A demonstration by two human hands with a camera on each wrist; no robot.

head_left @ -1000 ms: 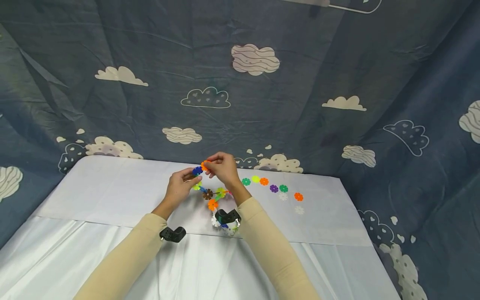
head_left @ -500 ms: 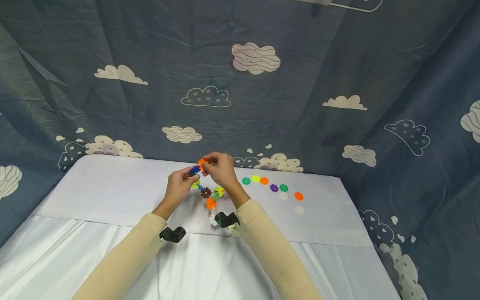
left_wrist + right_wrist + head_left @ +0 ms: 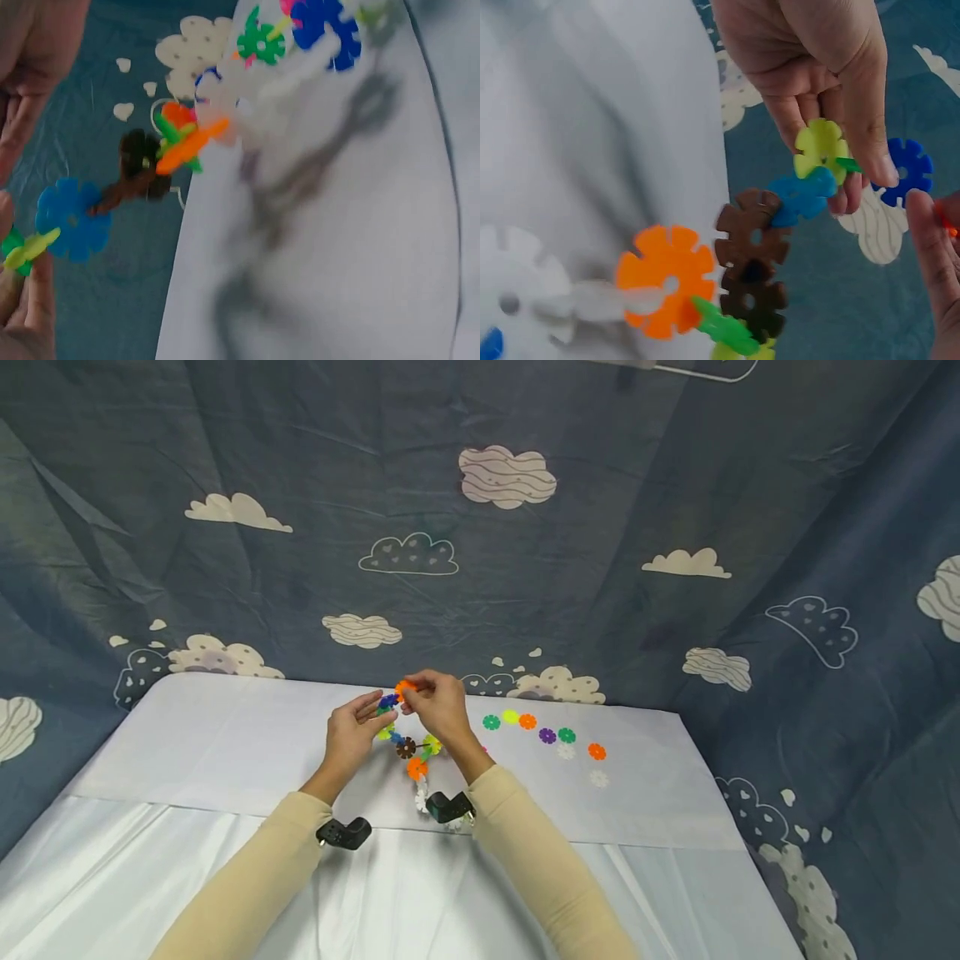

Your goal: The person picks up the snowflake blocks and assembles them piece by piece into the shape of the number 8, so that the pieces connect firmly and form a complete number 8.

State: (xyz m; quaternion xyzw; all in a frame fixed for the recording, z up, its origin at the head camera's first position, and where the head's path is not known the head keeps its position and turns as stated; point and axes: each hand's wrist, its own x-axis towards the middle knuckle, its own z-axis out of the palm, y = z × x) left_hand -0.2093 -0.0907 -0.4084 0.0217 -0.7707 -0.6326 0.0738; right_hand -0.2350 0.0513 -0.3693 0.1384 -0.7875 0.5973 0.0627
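Note:
A long chain of slotted plastic flower discs hangs between my two hands and trails toward me. My left hand (image 3: 351,739) pinches the chain near its upper end, its thumb over a small green disc beside a dark blue disc (image 3: 909,174). An orange disc (image 3: 404,687) sits between the thumb and fingers of my right hand (image 3: 442,706), right at that blue disc. Below the left hand the chain runs through a yellow-green disc (image 3: 821,148), a light blue one (image 3: 802,196), brown discs (image 3: 751,229) and another orange disc (image 3: 667,281). My right forearm partly hides its lower end.
Several loose flower discs lie to the right on the white tabletop (image 3: 637,802), among them a purple one (image 3: 547,736), a green one (image 3: 567,735) and an orange one (image 3: 597,752). A dark cloud-patterned curtain (image 3: 420,485) stands behind the table.
Both hands have shifted slightly left, and the chain has swung a little left with them. The orange disc stays pinched in my right hand, close to the dark blue disc.

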